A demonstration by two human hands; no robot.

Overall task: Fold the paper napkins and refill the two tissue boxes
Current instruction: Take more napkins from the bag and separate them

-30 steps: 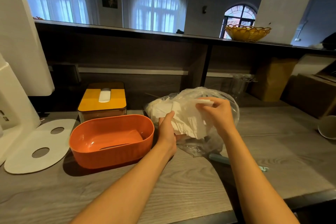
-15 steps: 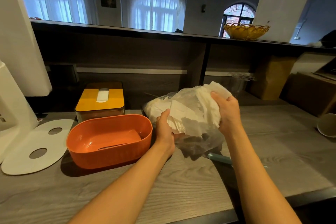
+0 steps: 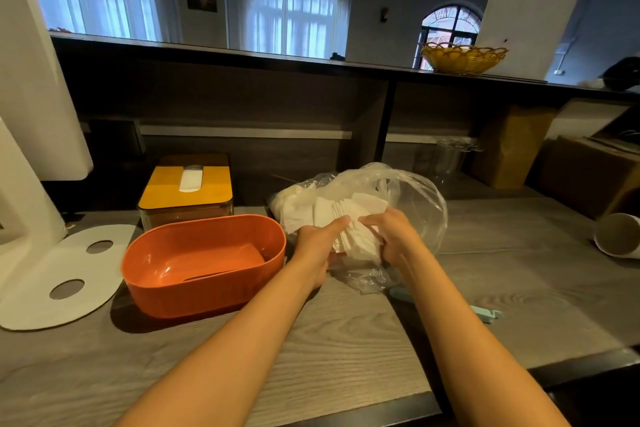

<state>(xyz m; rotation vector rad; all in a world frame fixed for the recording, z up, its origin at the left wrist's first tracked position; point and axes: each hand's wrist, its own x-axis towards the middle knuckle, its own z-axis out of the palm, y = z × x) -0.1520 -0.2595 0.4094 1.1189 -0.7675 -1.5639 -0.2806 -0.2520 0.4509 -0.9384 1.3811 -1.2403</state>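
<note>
Both hands' grip holds the napkin stack (image 3: 349, 229): left hand (image 3: 317, 243) and right hand (image 3: 393, 239) clasp it at the plastic bag (image 3: 408, 194) mouth, probably to lift it out. Orange box (image 3: 204, 263) sits open just left on the worktop (image 3: 346, 340), ready for filling.

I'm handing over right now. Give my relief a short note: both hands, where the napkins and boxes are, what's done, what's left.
Left hand and right hand: both grip one napkin stack at the mouth of the plastic bag on the table.
Orange box: open, empty, left of the hands.
Yellow box: behind it, lid on, a napkin showing in the slot.
Done: the yellow box looks filled.
Left: take the stack out of the bag, fold the napkins, load the orange box and close it with the white lid lying to its left.
</note>
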